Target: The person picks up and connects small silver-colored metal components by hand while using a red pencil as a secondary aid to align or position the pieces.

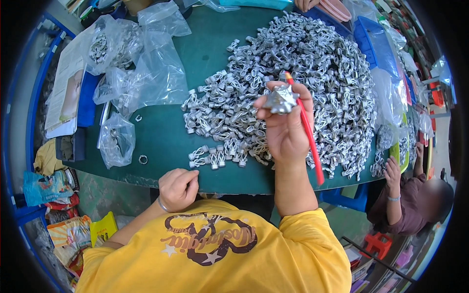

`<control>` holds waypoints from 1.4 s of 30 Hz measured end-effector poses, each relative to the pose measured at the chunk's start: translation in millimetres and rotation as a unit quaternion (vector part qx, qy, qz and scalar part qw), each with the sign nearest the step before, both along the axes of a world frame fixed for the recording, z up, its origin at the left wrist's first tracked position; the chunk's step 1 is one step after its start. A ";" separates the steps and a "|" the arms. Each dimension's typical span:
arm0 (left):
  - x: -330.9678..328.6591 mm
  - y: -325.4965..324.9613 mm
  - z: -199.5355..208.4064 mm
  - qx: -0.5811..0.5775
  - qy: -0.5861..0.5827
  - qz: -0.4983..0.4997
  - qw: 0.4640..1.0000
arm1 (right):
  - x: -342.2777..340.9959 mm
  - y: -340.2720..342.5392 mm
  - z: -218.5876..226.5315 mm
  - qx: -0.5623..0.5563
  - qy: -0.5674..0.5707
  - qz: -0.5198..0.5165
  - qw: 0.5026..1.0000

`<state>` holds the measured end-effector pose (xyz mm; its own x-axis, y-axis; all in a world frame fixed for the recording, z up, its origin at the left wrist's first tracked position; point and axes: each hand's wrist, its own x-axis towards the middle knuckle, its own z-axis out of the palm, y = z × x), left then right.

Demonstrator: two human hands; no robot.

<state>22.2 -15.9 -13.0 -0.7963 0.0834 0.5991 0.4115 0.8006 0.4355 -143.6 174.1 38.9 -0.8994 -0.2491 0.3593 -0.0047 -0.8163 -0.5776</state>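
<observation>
Metal piece (282,99), silver and spiked, is pinched by the grip of a raised right hand (287,139) above a heap of small silver fittings (337,112), a red pen (313,141) slanting through the same hand. The left hand (178,189) curls in a loose fist at the tabletop's (166,139) curved near edge. Open green surface runs between the heap and clear plastic bags (161,73); at right, fittings crowd the near edge.

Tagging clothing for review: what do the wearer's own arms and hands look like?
Left hand and right hand are ungloved, forearms bare below yellow short sleeves. A thin pale band circles the left wrist; none shows on the right.
</observation>
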 end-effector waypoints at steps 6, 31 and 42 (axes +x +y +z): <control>-1.8 0.1 -0.1 0.006 0.011 0.000 1.000 | 4.3 -6.5 -4.1 0.230 0.157 -0.264 0.923; 2.8 -2.8 0.7 -0.059 -0.022 -0.023 0.998 | 7.4 -10.4 -10.6 0.378 0.311 -0.417 0.765; 23.2 -34.0 -120.3 -0.234 0.095 0.021 0.967 | 5.2 -20.7 -1.9 0.252 0.060 -0.259 0.930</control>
